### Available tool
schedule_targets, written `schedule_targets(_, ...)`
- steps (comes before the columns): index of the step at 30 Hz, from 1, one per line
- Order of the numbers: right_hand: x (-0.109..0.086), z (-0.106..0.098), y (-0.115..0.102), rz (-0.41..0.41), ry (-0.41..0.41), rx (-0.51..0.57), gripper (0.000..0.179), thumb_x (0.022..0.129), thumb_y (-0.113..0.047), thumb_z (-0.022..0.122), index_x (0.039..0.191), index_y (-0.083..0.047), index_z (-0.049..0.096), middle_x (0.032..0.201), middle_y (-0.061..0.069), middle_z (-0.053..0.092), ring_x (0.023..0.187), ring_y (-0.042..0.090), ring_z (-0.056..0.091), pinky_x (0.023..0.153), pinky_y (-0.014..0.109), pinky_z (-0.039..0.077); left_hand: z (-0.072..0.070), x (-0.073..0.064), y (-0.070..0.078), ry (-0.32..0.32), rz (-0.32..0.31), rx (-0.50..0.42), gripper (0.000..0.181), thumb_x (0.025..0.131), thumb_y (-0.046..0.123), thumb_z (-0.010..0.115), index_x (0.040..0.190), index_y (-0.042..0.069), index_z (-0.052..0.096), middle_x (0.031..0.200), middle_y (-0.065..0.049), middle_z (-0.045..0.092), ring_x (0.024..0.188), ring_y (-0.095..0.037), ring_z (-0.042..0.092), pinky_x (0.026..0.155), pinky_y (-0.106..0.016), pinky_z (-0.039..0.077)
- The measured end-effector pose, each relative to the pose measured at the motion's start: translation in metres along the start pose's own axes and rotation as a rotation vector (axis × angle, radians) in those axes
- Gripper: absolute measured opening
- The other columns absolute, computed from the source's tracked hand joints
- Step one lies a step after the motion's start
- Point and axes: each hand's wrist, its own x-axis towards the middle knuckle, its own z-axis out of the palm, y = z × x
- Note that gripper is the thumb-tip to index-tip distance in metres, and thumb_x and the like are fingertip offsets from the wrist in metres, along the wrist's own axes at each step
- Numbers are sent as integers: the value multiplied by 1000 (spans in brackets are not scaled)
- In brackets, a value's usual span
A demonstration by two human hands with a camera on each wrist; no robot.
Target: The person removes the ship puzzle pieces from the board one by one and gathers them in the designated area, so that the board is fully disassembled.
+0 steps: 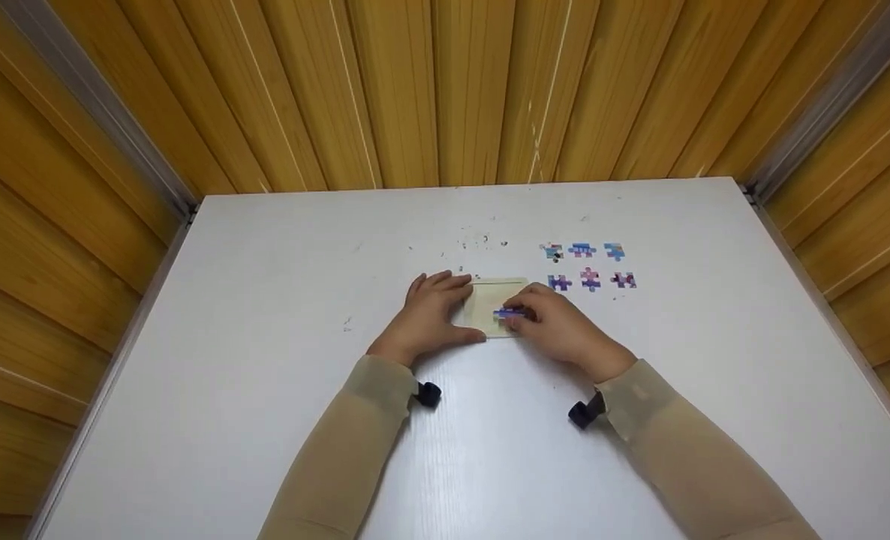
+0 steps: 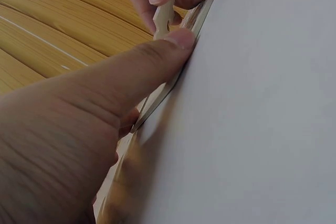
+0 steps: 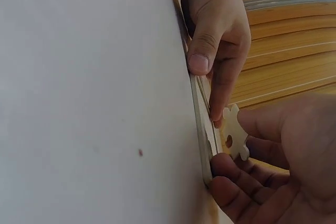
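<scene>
A shallow cream-coloured puzzle tray (image 1: 485, 306) lies on the white table between both hands. Along its left side rests my left hand (image 1: 434, 311), fingers fairly straight near the far left corner. Its thumb presses against the tray's near edge, also visible in the left wrist view. Over the right part of the tray, my right hand (image 1: 561, 322) pinches a blue-purple jigsaw piece (image 1: 506, 313) between thumb and fingers. From the right wrist view, that piece (image 3: 236, 132) stands tilted on edge, its plain pale back showing. Right-hand fingers partly hide the tray's right side.
Several loose jigsaw pieces lie in two rows right of the tray, among them a blue piece (image 1: 582, 250) at the back and a pink one (image 1: 590, 280) in front. Small dark specks dot the table (image 1: 265, 300). A wooden slatted wall (image 1: 415, 97) stands behind it.
</scene>
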Motion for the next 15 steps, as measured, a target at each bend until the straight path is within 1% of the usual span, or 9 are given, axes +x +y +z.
schedule_targets(4, -3, -7, 0, -2, -10, 17, 28, 113, -28, 71, 136, -13, 79, 131, 7, 71, 119, 26, 65, 107, 47, 53, 1, 1, 0, -4, 2, -2, 97, 90, 60, 93, 168, 15, 56, 180, 3, 48, 176, -29, 29, 146, -56, 5)
schedule_targets(9, -8, -14, 2, -7, -34, 26, 26, 114, -28, 70, 135, -17, 80, 134, 5, 71, 119, 24, 64, 107, 46, 52, 2, 1, -1, 0, 4, -9, 97, 89, 60, 94, 166, 14, 58, 179, 1, 50, 175, -30, 30, 146, -57, 6)
schedule_targets(15, -18, -25, 9, -16, -51, 21, 28, 114, -27, 70, 139, -17, 78, 135, 5, 68, 113, 23, 61, 96, 38, 52, 1, 1, -1, -3, -5, 5, 97, 89, 61, 93, 167, 16, 58, 180, 2, 49, 175, -29, 30, 146, -57, 5)
